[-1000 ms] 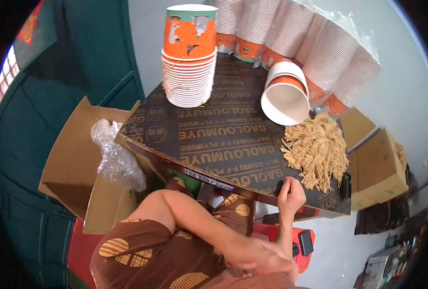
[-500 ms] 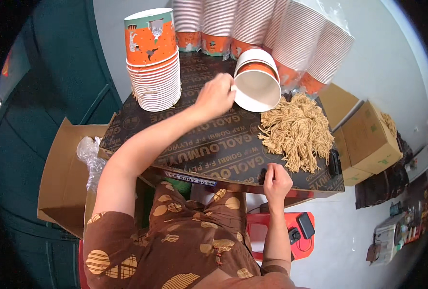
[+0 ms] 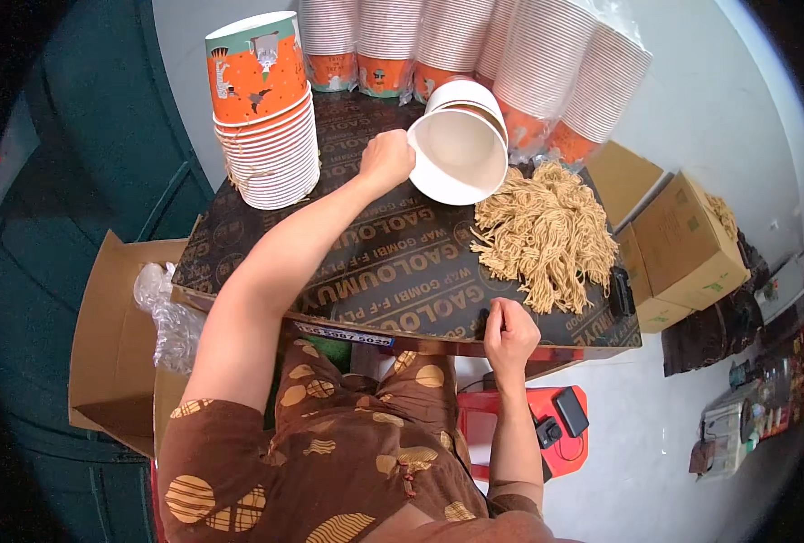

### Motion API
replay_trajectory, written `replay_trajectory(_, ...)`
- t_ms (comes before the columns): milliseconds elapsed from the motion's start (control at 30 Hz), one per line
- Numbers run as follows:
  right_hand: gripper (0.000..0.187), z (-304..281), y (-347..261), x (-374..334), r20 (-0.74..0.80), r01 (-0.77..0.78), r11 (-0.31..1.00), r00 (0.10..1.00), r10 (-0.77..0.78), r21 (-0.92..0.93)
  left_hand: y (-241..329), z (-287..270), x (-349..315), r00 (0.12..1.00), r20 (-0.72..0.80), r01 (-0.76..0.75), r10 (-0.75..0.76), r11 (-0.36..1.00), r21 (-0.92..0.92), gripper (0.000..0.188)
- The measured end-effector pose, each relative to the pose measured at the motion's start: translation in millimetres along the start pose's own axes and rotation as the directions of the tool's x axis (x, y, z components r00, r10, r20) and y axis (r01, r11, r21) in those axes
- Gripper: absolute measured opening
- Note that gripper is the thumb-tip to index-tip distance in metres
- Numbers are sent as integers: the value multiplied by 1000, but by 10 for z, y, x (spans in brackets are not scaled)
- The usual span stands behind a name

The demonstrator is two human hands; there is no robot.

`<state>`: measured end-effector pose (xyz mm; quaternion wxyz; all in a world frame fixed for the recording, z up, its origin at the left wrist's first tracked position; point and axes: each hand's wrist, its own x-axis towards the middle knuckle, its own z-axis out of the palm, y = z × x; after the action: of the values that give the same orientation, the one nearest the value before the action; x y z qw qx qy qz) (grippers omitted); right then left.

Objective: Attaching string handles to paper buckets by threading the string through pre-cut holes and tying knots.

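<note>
My left hand (image 3: 388, 160) is closed at the left rim of a white paper bucket (image 3: 459, 156) lying on its side, its open mouth toward me. Behind it, one or more further paper buckets (image 3: 465, 93) lie nested in line with it. My right hand (image 3: 512, 333) is a fist at the table's front edge, thumb up; what it holds, if anything, is hidden. Beyond that fist lies a loose heap of tan strings (image 3: 551, 235). At the left stands a tall stack of nested paper buckets (image 3: 275, 158), topped by an orange and green printed one (image 3: 257, 77).
Several plastic-wrapped stacks of paper buckets (image 3: 547, 54) line the back of the dark printed table (image 3: 393, 249). Cardboard boxes stand at the left (image 3: 112, 326) and right (image 3: 682, 244). A red stool (image 3: 569, 462) beside my right arm bears small black devices.
The whole view has shifted slightly left. Less orange shows between the front bucket and the one behind it. My left hand stays at the rim; the right remains a fist.
</note>
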<state>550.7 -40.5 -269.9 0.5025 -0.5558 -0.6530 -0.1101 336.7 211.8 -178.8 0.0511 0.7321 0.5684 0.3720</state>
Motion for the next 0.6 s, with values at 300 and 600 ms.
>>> replay_trajectory(300, 4, -9, -7, -13, 44, -36, 999, 998, 37, -10, -292, -818, -881, 982, -71, -173, 173, 985, 14, 18)
replay_trajectory(600, 7, 3, 66, -38, 27, -19, 1000, 999, 19, -16, -94, -920, -1204, 819, -315, -385, 480, 866, 319, 43)
